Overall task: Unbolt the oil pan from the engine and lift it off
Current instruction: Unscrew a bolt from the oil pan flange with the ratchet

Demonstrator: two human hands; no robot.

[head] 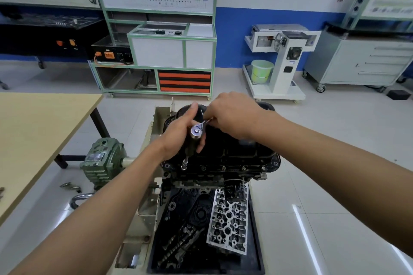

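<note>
The black oil pan (pixel 234 147) sits upside-up on the engine block (pixel 214 176), mounted on a stand, with bolts along its near flange. A chrome ratchet (pixel 197 128) stands over the flange's left end, its extension and socket (pixel 184 164) reaching down onto a bolt. My left hand (pixel 181 134) wraps around the ratchet head and the top of the extension. My right hand (pixel 232 113) grips the ratchet handle, which is mostly hidden under its fingers, above the pan.
A black tray (pixel 257 248) below the engine holds a cylinder head (pixel 230 218), camshafts and other parts. A green gearbox (pixel 102 163) is at the stand's left. A wooden table (pixel 33 131) is on the left. Cabinets and a white machine line the far wall.
</note>
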